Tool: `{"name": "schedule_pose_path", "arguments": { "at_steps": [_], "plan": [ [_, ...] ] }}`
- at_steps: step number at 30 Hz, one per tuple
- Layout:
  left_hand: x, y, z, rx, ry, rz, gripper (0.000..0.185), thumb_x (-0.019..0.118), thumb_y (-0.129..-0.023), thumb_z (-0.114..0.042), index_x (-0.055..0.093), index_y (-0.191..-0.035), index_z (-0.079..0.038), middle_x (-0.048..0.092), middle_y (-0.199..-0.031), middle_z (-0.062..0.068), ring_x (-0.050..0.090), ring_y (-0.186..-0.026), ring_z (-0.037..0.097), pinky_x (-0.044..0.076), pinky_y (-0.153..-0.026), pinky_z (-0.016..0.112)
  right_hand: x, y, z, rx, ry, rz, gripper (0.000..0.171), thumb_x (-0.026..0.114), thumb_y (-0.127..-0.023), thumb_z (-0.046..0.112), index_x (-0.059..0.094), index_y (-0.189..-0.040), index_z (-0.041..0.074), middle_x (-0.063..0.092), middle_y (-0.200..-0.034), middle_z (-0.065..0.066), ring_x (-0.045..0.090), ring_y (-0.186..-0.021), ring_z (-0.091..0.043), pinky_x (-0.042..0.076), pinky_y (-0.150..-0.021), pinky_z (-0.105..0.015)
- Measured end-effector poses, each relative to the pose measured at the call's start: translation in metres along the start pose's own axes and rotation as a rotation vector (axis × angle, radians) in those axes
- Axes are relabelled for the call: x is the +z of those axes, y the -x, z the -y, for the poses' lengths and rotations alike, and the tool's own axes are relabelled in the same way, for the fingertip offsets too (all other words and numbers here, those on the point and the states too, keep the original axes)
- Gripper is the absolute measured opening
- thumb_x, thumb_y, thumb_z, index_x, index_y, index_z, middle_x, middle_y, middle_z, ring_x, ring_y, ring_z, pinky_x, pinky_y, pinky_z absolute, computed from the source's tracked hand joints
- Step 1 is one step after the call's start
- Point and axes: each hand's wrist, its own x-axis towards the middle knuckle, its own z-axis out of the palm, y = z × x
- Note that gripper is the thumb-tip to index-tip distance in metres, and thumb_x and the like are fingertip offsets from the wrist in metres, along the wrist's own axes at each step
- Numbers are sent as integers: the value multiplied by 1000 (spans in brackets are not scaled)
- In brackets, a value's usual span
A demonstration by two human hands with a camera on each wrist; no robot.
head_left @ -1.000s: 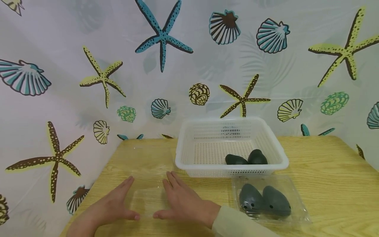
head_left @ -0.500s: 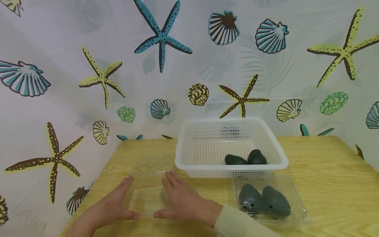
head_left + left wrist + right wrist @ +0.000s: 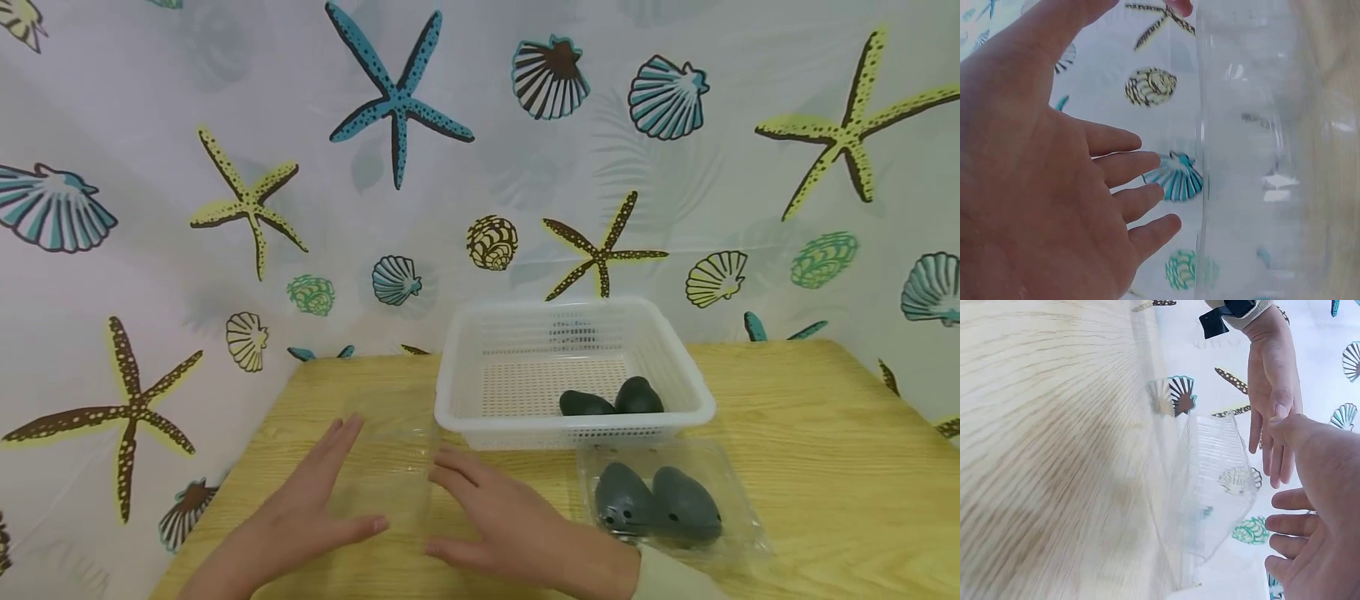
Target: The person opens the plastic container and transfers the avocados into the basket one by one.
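An empty clear plastic container stands on the wooden table between my two hands. My left hand is at its left side with fingers straight, and the left wrist view shows a small gap between those fingers and the clear wall. My right hand lies to the right of the container, fingers extended and relaxed. In the right wrist view my right hand's fingers sit just off the container. Neither hand holds anything.
A white perforated basket stands behind, holding two dark avocados. In front of it lies a clear clamshell with two more avocados. A curtain with shell and starfish prints hangs close behind and to the left.
Both hands have drawn slightly apart; the left has reached further forward, the right has shifted right. The clear container now appears to stand taller between them.
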Motion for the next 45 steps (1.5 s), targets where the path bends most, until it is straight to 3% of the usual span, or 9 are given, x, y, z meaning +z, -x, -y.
{"name": "schedule_pose_path", "arguments": {
  "at_steps": [7,14,21,31,38,45],
  "plan": [
    [15,-8,-33,97,-10,-21,106,72,-78,-65,16,-160,-28,18,-166,8,19,-152,36,31,-112,67,-22,35,-17,93,-83,-65,62,54,-96,56,50,-142,15,41,-155,5,40,-145,-21,51,-103,-45],
    [31,-24,-60,162,-82,-17,108,69,-77,-71,14,-160,-30,19,-166,4,22,-152,30,35,-114,60,-31,65,-35,160,-5,-233,54,64,-93,50,57,-135,15,48,-149,5,46,-140,-20,53,-99,-42],
    [48,-37,-86,201,-36,45,106,71,-77,-69,14,-160,-33,16,-167,-2,20,-153,27,33,-116,58,-43,87,-49,208,55,-337,47,71,-91,38,61,-130,14,52,-145,1,52,-134,-23,54,-98,-44],
    [72,-53,-115,287,-40,159,107,73,-79,-62,13,-160,-28,12,-167,-1,21,-153,25,33,-116,58,-70,133,-83,362,29,-396,49,69,-94,33,58,-133,7,53,-145,-12,48,-136,-36,49,-99,-58],
    [88,-60,-127,363,-84,165,110,77,-79,-55,14,-161,-19,15,-167,4,19,-154,23,33,-119,51,-78,163,-113,479,20,-371,55,69,-93,36,55,-135,4,47,-147,-20,45,-133,-46,44,-95,-68],
    [106,-71,-136,469,-190,143,111,79,-78,-55,17,-159,-11,18,-167,5,15,-155,25,33,-119,48,-74,176,-129,530,-46,-290,74,72,-89,42,45,-144,1,36,-154,-22,36,-136,-50,38,-96,-72]
  ]
}}
